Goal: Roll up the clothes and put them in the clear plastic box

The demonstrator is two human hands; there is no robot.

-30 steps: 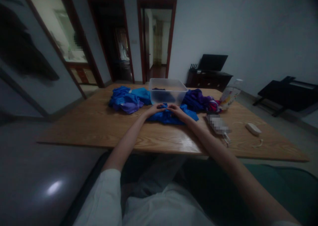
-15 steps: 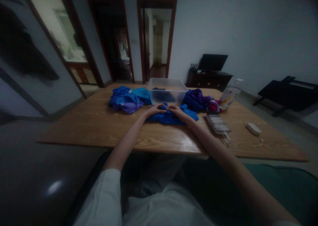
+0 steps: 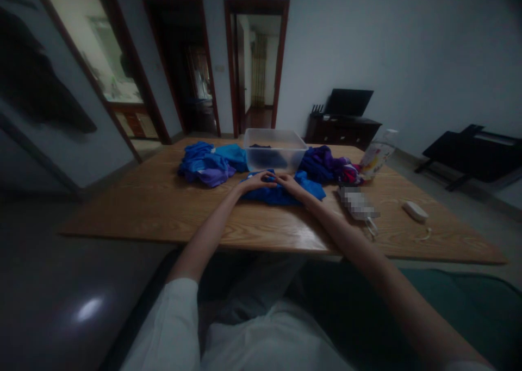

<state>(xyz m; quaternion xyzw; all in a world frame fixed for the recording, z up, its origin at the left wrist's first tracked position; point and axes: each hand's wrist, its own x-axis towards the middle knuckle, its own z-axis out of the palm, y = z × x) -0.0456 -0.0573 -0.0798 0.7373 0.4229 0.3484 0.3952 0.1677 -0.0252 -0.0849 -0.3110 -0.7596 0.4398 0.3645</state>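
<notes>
A blue garment (image 3: 279, 198) lies bunched on the wooden table straight ahead of me. My left hand (image 3: 258, 182) rests on its left part with the fingers curled in. From the other side, my right hand (image 3: 287, 183) bends over the same garment. The fingertips of both hands almost meet over the middle, closed on the blue fabric, though the exact pinch is too small and dim to make out. Just behind the hands stands a clear plastic bin (image 3: 275, 152) with some dark cloth in it.
A heap of blue and purple clothes (image 3: 206, 165) lies left of the bin, and dark purple and pink clothes (image 3: 322, 163) lie right of it. A bottle (image 3: 376, 159), a blurred-out packet (image 3: 356, 203) and a white oblong object (image 3: 415, 211) sit on the table's right (image 3: 457, 246).
Both hands stay on the blue garment, with only a slight shift of the fingers, the left hand's reaching a little toward the right hand. The other things have not moved.
</notes>
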